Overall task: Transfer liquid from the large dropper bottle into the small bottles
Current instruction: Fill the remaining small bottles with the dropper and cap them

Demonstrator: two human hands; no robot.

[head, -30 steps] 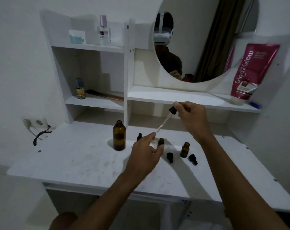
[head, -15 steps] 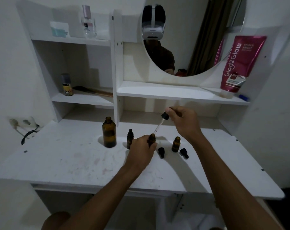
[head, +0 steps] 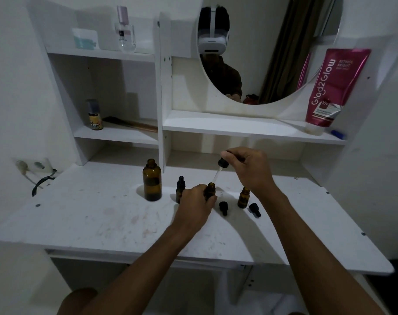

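The large amber dropper bottle [head: 152, 180] stands uncapped on the white desk [head: 102, 219]. My left hand [head: 194, 204] grips a small amber bottle [head: 210, 189], open at the top and resting on the desk. My right hand [head: 248, 168] pinches the black bulb of the dropper [head: 220, 167]; its glass tip slants down to the small bottle's mouth. A capped small bottle [head: 180, 188] stands just left of my left hand. Another open small bottle [head: 243, 197] stands to the right. Two black dropper caps [head: 223, 208] [head: 254, 209] lie on the desk near it.
White shelves rise behind the desk, with a round mirror [head: 273, 53] above. A pink tube [head: 332, 89] leans on the right shelf. A small can [head: 94, 114] and a comb [head: 129, 125] sit on the left shelf, a perfume bottle [head: 125, 30] higher up. A wall socket [head: 32, 167] is at the left.
My left hand closed around the small bottle. My right hand brought the dropper down until its tip reached the bottle's mouth. The camera view shifted slightly.
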